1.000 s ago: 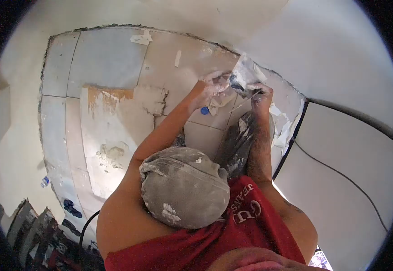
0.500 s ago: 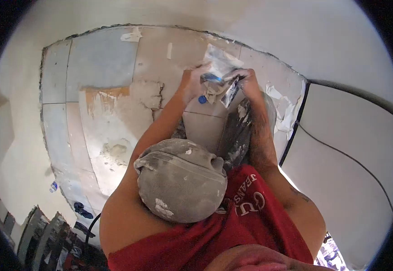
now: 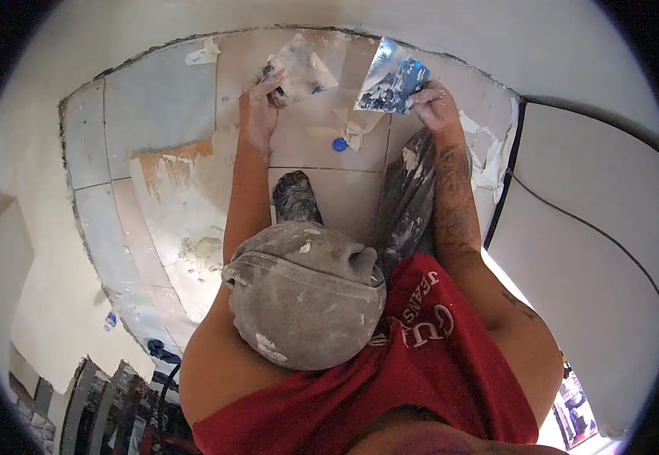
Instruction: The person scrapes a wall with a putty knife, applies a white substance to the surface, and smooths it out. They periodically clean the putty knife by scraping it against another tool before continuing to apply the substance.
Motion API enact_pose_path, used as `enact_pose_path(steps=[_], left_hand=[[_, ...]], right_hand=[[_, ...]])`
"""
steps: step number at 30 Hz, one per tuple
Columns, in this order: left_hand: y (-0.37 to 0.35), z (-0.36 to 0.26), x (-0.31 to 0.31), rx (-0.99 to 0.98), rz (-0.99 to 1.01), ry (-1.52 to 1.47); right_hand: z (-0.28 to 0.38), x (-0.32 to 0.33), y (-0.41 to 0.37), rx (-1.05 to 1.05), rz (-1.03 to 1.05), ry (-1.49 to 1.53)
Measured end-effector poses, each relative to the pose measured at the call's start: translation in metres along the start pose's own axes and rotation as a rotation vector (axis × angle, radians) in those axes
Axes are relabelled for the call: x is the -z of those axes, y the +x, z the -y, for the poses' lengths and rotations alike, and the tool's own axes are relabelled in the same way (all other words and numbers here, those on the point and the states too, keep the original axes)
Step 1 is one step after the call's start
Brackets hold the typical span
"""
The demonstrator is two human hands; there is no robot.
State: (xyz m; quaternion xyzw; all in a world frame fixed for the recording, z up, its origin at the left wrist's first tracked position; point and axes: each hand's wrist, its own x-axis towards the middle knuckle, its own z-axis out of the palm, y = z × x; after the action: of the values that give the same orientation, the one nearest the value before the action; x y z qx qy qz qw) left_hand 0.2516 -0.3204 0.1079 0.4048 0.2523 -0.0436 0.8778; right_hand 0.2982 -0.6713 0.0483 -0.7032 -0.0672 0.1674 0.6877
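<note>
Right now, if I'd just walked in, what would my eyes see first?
Probably the two flat plates held apart near the top: a smeared plate in the left hand and a shinier plate in the right hand. Then perhaps the red shirt with white letters, at the bottom, and the small round blue thing on the tiled floor between the arms.
</note>
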Motion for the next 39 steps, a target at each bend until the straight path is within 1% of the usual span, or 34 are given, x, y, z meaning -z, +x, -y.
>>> enact_pose_path(steps=[2,4,6,7,8,10,11,12,15,18,21,24,27,30,33,36,39], left_hand=[[-0.009,-0.008,-0.009,0.029,0.003,-0.03],[-0.011,-0.008,-0.009,0.049,0.029,-0.047],[-0.006,0.003,0.001,0.059,0.083,-0.052],[-0.006,0.009,0.005,-0.029,0.119,0.014],[-0.006,0.016,0.009,-0.117,0.158,0.08],[-0.007,0.018,0.002,-0.074,0.107,0.128],[-0.006,0.018,-0.004,0.054,0.016,0.112],[-0.008,0.014,-0.012,0.182,-0.077,0.097],[-0.023,-0.007,-0.03,0.213,-0.066,0.286],[-0.009,0.009,-0.015,0.233,-0.061,0.221],[0.002,0.012,-0.004,0.248,0.039,0.304],[-0.012,0.013,-0.021,0.191,-0.01,0.319],[-0.017,0.005,-0.026,0.253,-0.024,0.44],[-0.019,0.007,-0.029,0.209,0.024,0.329],[-0.017,0.011,-0.03,0.244,0.017,0.313],[-0.008,0.016,-0.023,0.215,0.005,0.377],[-0.01,0.013,-0.025,0.207,0.021,0.37]], right_hand=[[0.022,-0.01,0.007,-0.147,-0.031,0.283],[0.065,-0.032,0.0,-0.222,-0.063,0.558],[0.096,-0.05,-0.007,-0.16,-0.116,0.375],[0.102,-0.055,-0.008,-0.127,-0.144,0.286],[0.089,-0.054,-0.005,0.03,-0.125,0.192],[0.107,-0.065,-0.011,0.164,-0.149,-0.404],[0.12,-0.073,-0.015,0.226,-0.156,-0.701],[0.13,-0.08,-0.018,0.275,-0.105,-0.811],[0.135,-0.094,-0.024,0.368,-0.037,-0.909],[0.142,-0.105,-0.025,0.263,0.071,-0.848],[0.146,-0.111,-0.028,0.191,0.104,-0.824],[0.132,-0.114,-0.026,0.184,0.166,-0.983],[0.112,-0.115,-0.021,0.279,0.206,-0.997],[0.106,-0.12,-0.018,0.307,0.186,-1.038],[0.113,-0.126,-0.016,0.186,0.234,-1.094],[0.103,-0.127,-0.016,0.194,0.254,-1.052],[0.094,-0.127,-0.014,0.23,0.24,-1.08]])
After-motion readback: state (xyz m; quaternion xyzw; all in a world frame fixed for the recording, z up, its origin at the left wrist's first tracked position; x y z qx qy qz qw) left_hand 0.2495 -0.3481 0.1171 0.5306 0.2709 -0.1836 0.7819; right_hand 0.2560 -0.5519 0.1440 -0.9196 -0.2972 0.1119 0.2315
